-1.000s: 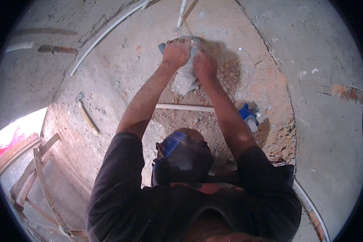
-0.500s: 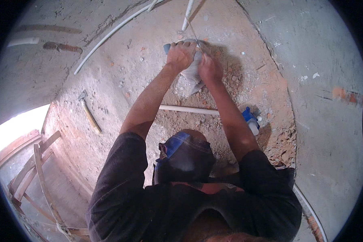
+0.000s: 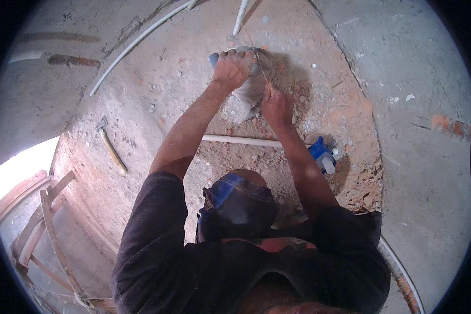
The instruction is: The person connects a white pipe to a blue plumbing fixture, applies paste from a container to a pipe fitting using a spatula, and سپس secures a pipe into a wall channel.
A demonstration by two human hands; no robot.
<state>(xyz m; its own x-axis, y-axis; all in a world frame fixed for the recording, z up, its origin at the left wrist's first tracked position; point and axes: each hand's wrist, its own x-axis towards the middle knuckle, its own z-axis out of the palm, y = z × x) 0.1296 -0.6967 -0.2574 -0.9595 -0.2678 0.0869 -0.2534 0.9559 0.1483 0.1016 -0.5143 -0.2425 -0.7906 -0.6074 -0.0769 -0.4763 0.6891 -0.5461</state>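
Observation:
A crumpled grey cloth-like bundle [image 3: 246, 99] lies on the rubble-strewn floor, a dark grey piece [image 3: 213, 59] showing at its upper left. My left hand [image 3: 233, 68] grips the bundle's top with curled fingers. Just below and right of it, my right hand [image 3: 277, 107] is closed on a thin, pale strand [image 3: 261, 71], perhaps cord or wire, which runs up across the bundle toward an upper white pipe [image 3: 239, 18]; whether it is attached there I cannot tell.
A white pipe [image 3: 235, 139] lies below the bundle, beside a blue object with a white cylinder [image 3: 318, 149]. A wooden-handled hammer [image 3: 114, 152] lies left. Curved conduit [image 3: 131, 47] follows the upper-left wall [image 3: 63, 94]. A wooden frame [image 3: 49, 220] stands lower left beside a bright opening.
My right hand has moved down, toward me, away from my left hand, drawing along the thin strand so more of it shows. My left hand stays on the bundle.

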